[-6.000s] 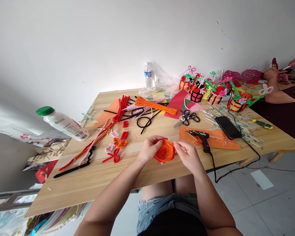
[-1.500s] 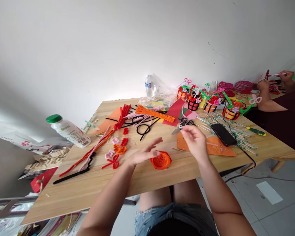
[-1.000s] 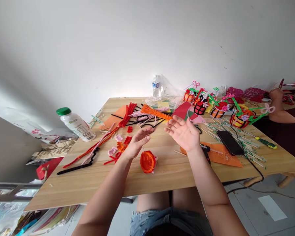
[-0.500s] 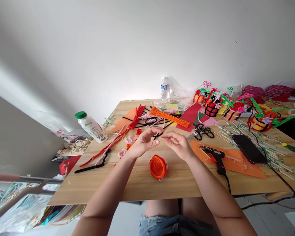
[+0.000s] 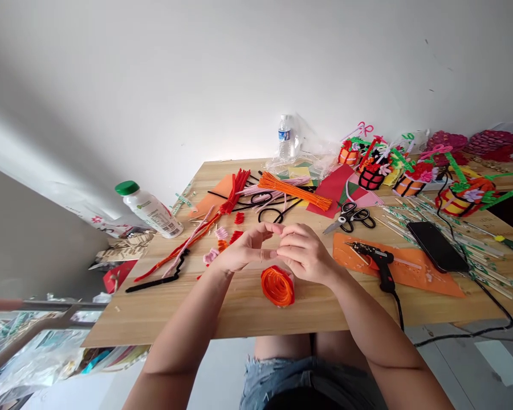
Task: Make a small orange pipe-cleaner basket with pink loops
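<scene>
My left hand (image 5: 248, 249) is over the table with its thumb and fingers apart in a curve, their tips touching the right hand. My right hand (image 5: 302, 253) has its fingers bent and closed at the left fingertips; whatever lies between them, if anything, is hidden. Just below both hands, a small round cup of coiled orange and red pipe cleaner (image 5: 277, 286) rests on the wood, its opening towards me. Left of my left hand lie short bent pieces of pink pipe cleaner (image 5: 211, 256) and red pipe cleaner (image 5: 239, 218).
A glue gun (image 5: 378, 262) lies on orange felt at right, beside scissors (image 5: 351, 217) and a phone (image 5: 438, 246). Behind are an orange pipe cleaner bundle (image 5: 294, 191), a water bottle (image 5: 284, 138) and several flower baskets (image 5: 410, 181). A white bottle (image 5: 151, 212) stands left.
My hands have come together, the right fingers closing against the left fingertips. The view has shifted slightly. The coiled cup stays on the table.
</scene>
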The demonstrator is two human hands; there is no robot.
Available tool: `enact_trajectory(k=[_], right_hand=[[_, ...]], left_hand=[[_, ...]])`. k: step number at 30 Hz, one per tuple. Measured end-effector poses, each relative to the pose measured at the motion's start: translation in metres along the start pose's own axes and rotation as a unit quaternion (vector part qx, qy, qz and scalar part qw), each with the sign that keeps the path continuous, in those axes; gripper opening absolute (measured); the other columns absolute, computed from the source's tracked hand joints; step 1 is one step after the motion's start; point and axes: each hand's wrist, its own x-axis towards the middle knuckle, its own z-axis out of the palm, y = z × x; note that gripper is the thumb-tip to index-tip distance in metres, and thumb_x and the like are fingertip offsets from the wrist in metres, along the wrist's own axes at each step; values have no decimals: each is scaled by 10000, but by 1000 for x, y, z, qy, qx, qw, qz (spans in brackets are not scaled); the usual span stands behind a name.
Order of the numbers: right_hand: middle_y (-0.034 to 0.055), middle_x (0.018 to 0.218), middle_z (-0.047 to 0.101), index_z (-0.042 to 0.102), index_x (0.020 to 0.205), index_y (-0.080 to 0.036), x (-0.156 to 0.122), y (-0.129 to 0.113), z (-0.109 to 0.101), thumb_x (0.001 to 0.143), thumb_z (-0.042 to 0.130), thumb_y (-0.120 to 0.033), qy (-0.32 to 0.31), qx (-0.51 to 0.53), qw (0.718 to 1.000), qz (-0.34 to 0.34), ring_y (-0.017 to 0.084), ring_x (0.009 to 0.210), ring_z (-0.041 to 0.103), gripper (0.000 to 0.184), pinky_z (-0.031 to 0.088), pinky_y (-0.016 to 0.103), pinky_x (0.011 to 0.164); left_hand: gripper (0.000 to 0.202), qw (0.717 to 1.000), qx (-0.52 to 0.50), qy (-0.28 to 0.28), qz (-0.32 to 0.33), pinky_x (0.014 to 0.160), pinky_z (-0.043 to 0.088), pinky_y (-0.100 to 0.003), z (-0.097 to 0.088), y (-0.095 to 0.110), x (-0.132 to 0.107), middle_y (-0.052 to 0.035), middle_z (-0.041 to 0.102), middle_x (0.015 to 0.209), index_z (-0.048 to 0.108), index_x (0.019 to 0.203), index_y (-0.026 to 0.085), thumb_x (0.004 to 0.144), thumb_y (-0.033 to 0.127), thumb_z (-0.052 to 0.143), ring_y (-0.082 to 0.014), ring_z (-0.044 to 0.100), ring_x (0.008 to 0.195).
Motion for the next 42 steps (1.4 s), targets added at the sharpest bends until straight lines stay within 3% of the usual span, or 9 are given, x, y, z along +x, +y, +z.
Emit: enact_trajectory(k=[4, 10, 16, 20, 25, 29, 34, 38, 42], right_hand=[[43, 765, 614, 598, 736, -216, 0, -2, -17, 872, 538, -208, 75, 55, 991, 97, 195, 825, 579, 149, 483, 365, 758], [-9, 617, 527, 531, 655, -207, -12, 20, -23, 904, 481, -400, 110, 29, 929, 351, 126, 574, 478, 319, 397, 267, 558], [9, 669, 627, 611, 719, -189, -16, 32, -19, 826, 578, -489, 69, 114, 903, 409, 126, 585, 548, 319, 455, 259, 567], [12, 697, 643, 645, 784, -186, -15, 35, -27, 783, 622, -514, 178, 162, 874, 423, 111, 555, 539, 328, 476, 253, 538], [10, 738, 629, 648, 866, -196, -19, 39, -33, 836, 580, -479, 311, 130, 852, 400, 121, 642, 579, 293, 485, 234, 537], [36, 770, 654, 649, 885, -190, -22, 35, -28, 858, 562, -462, 193, 119, 890, 396, 141, 677, 616, 287, 499, 238, 529], [64, 921, 678, 672, 959, -209, -18, 23, -20, 807, 659, -336, 19, 70, 955, 287, 160, 759, 631, 198, 538, 268, 608], [74, 927, 681, 698, 910, -218, -18, 22, -15, 796, 674, -261, -4, 43, 973, 228, 181, 781, 642, 125, 560, 323, 681], [72, 876, 699, 704, 804, -213, -21, 25, -11, 833, 629, -229, -17, 20, 978, 207, 192, 795, 652, 81, 547, 342, 728]], left_hand=[[354, 992, 110, 49, -38, 996, 372, -401, -12, 3, -3, -94, 582, 1226, 664, 1056, 212, 719, 297, 729, -280, 498, 1198], [569, 955, 251, -56, -148, 738, 482, -294, -15, -22, -12, -83, 664, 1058, 659, 1110, 227, 581, 361, 821, -220, 613, 907], [357, 962, 110, 66, -239, 499, 444, -248, 15, -48, -2, -18, 636, 683, 630, 907, 150, 670, 394, 737, -140, 592, 565], [318, 961, 15, 137, -240, 481, 451, -238, 20, -51, 2, -10, 627, 741, 593, 858, 147, 621, 309, 728, -104, 568, 531], [280, 965, 30, 226, -132, 514, 438, -217, 19, -47, 1, 20, 594, 708, 533, 877, 167, 656, 282, 660, -100, 551, 583], [274, 966, 43, 242, -86, 519, 443, -217, 22, -40, -1, 33, 553, 740, 480, 894, 191, 735, 362, 625, -89, 520, 580], [392, 967, 45, 244, -65, 474, 398, -194, 21, -45, -1, 49, 517, 727, 416, 876, 204, 760, 514, 625, -67, 470, 537], [412, 967, 62, 242, -57, 539, 442, -212, 18, -51, -2, 33, 571, 770, 429, 918, 210, 753, 518, 648, -92, 536, 601], [429, 960, 161, 224, -55, 740, 505, -299, 15, -49, -3, -63, 673, 983, 550, 1072, 184, 771, 474, 646, -194, 630, 868]])
